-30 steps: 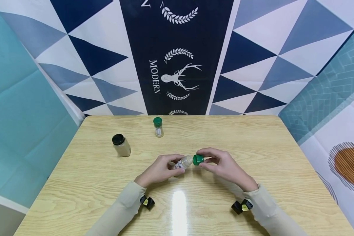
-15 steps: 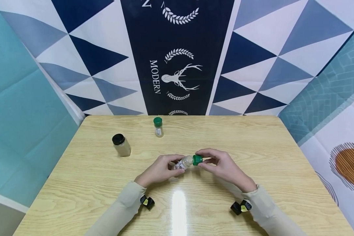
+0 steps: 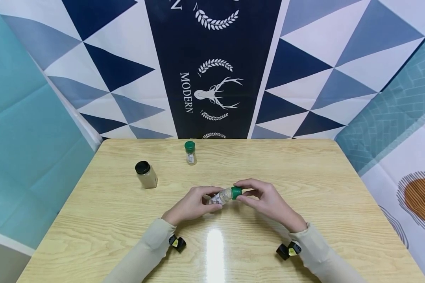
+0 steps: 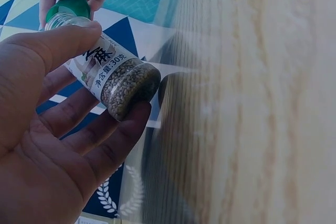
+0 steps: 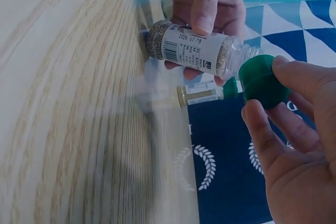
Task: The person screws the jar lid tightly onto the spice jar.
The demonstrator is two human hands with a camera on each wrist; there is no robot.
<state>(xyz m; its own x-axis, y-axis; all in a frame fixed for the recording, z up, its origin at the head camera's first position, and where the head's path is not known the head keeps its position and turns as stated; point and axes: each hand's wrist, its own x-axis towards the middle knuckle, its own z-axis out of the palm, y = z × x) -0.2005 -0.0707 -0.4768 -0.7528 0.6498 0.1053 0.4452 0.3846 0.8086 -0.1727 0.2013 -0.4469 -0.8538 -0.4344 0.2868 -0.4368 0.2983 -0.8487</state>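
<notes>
A small clear jar of sesame seeds (image 5: 195, 49) with a white label lies tilted in my left hand (image 3: 191, 202), gripped between thumb and fingers. Its seeds show through the base in the left wrist view. My right hand (image 3: 269, 198) pinches a green cap (image 5: 264, 81) by its sides with thumb and fingertips. The cap sits at the jar's threaded mouth, with some bare thread showing in the right wrist view. How far it covers the neck I cannot tell. Both hands are held just above the wooden table (image 3: 127, 236).
Toward the back of the table stands another green-capped spice jar (image 3: 190, 153). Left of it is a squarish jar with a black lid (image 3: 146, 175) and pale contents. A patterned cloth (image 3: 212, 78) hangs behind the table's rear edge.
My right hand has shifted slightly left, bringing the green cap from just off the jar's mouth onto it. The left hand and jar stay almost in place.
</notes>
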